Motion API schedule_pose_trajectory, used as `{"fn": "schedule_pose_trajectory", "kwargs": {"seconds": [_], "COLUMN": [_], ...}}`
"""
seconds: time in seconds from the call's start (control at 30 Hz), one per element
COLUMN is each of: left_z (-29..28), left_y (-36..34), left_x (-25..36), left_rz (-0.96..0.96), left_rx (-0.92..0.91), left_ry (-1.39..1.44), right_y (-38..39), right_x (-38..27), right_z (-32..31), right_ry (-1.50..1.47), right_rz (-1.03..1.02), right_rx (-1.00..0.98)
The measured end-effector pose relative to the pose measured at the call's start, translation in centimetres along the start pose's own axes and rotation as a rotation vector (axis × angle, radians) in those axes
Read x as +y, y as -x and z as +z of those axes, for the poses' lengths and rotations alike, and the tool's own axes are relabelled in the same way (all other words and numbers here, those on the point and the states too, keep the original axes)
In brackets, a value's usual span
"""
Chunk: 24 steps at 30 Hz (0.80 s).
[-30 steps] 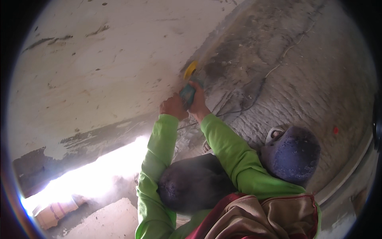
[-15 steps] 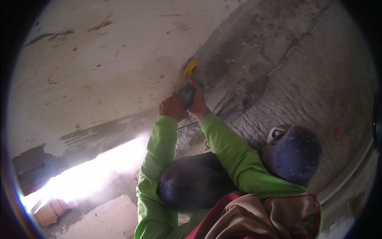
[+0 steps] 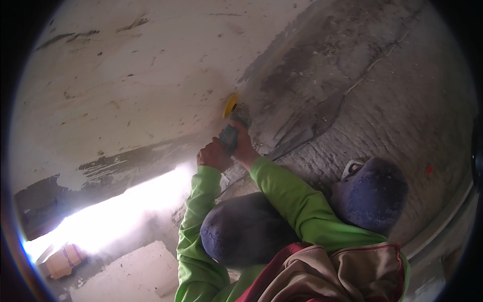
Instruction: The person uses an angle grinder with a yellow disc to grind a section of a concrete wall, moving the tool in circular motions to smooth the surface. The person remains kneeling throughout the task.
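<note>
An angle grinder (image 3: 229,138) with a teal body and a yellow disc (image 3: 230,106) is held in both hands, out ahead of my knees. My right hand (image 3: 244,146) wraps the body close behind the disc. Closed around the rear part is my left hand (image 3: 214,154), just left of and below the right. The disc stands edge-up against the pale plastered surface (image 3: 151,75), near its border with a darker grey strip. Whether it touches is unclear. Haze hangs around the tool and the lower left.
A bright opening (image 3: 126,206) cuts across the lower left, with a brown cardboard piece (image 3: 65,260) at its end. Rough grey concrete (image 3: 382,116) spreads to the right, crossed by a raised crack-like line. My bent knees in dark blue trousers (image 3: 241,229) are under my arms.
Both hands and the grinder have come back toward me and slightly left along the pale surface. The grip stays the same, and the disc now shows more clearly.
</note>
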State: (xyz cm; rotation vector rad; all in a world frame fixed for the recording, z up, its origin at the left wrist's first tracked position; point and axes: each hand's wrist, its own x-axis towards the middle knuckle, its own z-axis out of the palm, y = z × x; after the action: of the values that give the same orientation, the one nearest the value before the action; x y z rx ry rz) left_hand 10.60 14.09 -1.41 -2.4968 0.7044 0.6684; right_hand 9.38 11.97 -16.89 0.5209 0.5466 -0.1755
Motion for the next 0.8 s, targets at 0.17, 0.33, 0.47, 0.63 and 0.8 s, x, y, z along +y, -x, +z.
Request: {"fn": "schedule_pose_trajectory", "kwargs": {"seconds": [0.17,0.33,0.47,0.63,0.8], "left_z": [-1.1,-3.1,-3.9,-2.8,-1.3], "left_y": [-0.5,-1.3,-2.0,-0.7,-1.3], "left_x": [0.4,1.4,2.6,1.8,1.0], "left_rz": [0.048,0.12,0.135,0.026,0.041], "left_rx": [0.081,0.156,0.12,0.044,0.021], "left_ry": [-0.018,-0.009,0.005,-0.031,-0.026], "right_y": [0.4,1.3,0.5,1.7,-0.3], "right_x": [-0.9,-2.6,-4.4,-2.2,-1.7], "right_z": [1.7,5.1,5.1,4.2,1.9], "right_ry": [-0.016,0.074,0.054,0.069,0.044], "right_rz": [-0.071,-0.204,-0.174,-0.121,-0.123], "right_rx": [-0.087,-0.093,-0.105,0.024,0.063]}}
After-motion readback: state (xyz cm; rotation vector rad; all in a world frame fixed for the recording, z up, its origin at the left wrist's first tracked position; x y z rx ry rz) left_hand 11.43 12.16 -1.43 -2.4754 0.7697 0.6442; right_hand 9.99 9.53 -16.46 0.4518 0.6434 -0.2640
